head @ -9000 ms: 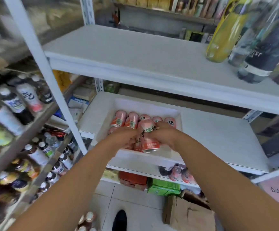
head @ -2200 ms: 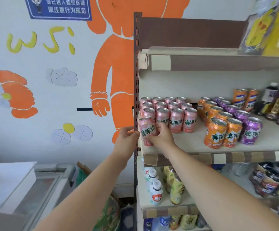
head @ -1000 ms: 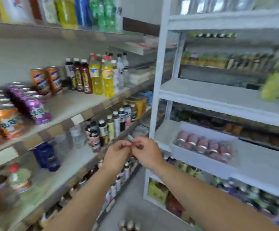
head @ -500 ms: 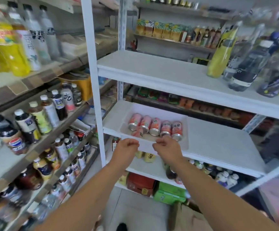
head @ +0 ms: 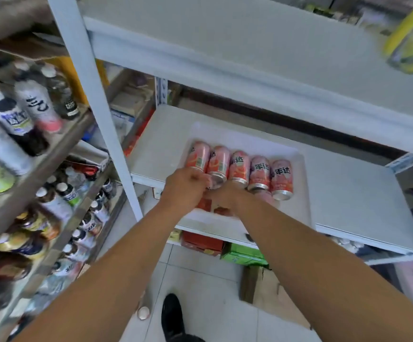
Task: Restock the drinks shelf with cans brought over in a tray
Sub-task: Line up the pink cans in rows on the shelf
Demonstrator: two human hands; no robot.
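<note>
Head view: looks down past two bare forearms at a white rack in a shop aisle.
Tray: a white tray (head: 299, 198) lies on the middle white shelf (head: 353, 193), towards that shelf's front-left part.
Cans: five pink cans (head: 258, 172) lie on their sides in a row across the tray, touching side by side, with their silver ends towards the person. More pink cans lie nearer the tray's front edge, mostly covered by the hands.
Left hand: the left hand (head: 184, 190) is at the near ends of the two leftmost cans with its fingers curled. Whether it is grasping a can, I cannot tell.
Right hand: the right hand (head: 227, 197) is just beside the left, back upward over the front cans, with its fingers hidden beneath. I cannot tell whether it is grasping or released.
Upper shelf: a white upper shelf (head: 225, 45) runs above the tray, with a blurred yellow bottle (head: 410, 40) at its right end.
Left rack: bottles (head: 31, 104) stand in rows on brown shelves to the left of the white post (head: 94, 95).
Below: a red carton (head: 200, 241) and a green carton (head: 242, 255) sit under the middle shelf.
Floor: a cardboard box (head: 274, 297) and a black shoe (head: 172, 314) are on the tiled floor.
</note>
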